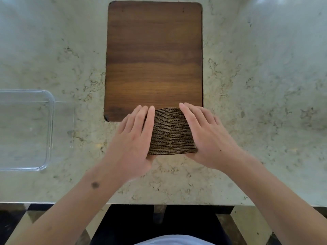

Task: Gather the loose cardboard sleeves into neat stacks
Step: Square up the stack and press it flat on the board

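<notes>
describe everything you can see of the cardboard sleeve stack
The stack of cardboard sleeves is brown corrugated card, tightly packed, their wavy edges showing as fine lines. It looks wider toward the person. Its far end is over the wooden board, the rest over the stone counter. The left hand and right hand press its sides with straight fingers.

- Dark brown rectangular wooden board (154, 50): far part bare.
- Clear rectangular plastic container (52, 121) blocks the pale speckled stone counter's (265, 85) left edge; right side open.
- Brown corrugated cardboard sleeve stack (171, 131), flanked by left hand (134, 137) and right hand (203, 135), fills the near middle.
</notes>
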Tool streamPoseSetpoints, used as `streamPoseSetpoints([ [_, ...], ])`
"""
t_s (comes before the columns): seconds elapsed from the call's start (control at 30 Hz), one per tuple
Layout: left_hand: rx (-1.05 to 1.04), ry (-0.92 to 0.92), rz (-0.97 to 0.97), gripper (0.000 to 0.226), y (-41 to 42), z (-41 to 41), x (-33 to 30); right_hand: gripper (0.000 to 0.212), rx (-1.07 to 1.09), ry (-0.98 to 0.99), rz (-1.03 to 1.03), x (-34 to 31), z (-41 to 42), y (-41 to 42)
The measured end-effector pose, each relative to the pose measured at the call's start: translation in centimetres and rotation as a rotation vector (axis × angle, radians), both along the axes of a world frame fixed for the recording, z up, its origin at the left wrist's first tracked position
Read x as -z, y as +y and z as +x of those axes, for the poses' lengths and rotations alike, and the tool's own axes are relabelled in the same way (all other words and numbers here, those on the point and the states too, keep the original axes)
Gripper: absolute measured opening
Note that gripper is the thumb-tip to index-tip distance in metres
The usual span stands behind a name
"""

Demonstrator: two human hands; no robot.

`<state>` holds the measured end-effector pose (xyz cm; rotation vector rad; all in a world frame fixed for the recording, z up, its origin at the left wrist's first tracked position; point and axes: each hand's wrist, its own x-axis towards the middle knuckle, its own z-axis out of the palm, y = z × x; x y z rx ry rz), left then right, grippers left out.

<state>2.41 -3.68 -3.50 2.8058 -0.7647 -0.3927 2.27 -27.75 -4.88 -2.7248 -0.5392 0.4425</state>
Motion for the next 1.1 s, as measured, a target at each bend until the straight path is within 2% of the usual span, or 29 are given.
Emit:
streamPoseSetpoints([
  [0.2,0.007,0.023,-0.091,0.112,0.9,-0.5,1.3,0.114,0.028,0.033,-0.004,0.1,-0.4,0.1],
  [0.3,0.006,-0.001,-0.162,0.105,1.1,-0.6,2.5,0.114,0.027,0.050,0.012,0.0,-0.4,0.1],
  [0.4,0.006,-0.021,-0.192,0.098,1.0,-0.7,3.0,0.121,-0.027,0.046,-0.044,-0.5,-0.5,-0.2],
  [0.5,-0.004,-0.009,-0.189,0.102,1.1,-0.9,3.0,0.130,-0.055,0.025,-0.109,-1.5,-0.3,0.0],
  [0.67,-0.038,0.015,-0.208,0.102,0.6,-0.8,2.4,0.107,-0.070,-0.103,-0.070,-2.0,-0.1,2.9],
  [0.87,-0.056,0.101,-0.112,0.127,-0.2,-0.4,0.5,0.093,-0.095,-0.098,-0.082,-1.3,1.1,4.4],
  [1.1,-0.038,0.042,-0.063,0.108,-1.8,1.9,0.3,0.091,-0.108,-0.121,-0.138,-1.6,2.3,4.8],
])
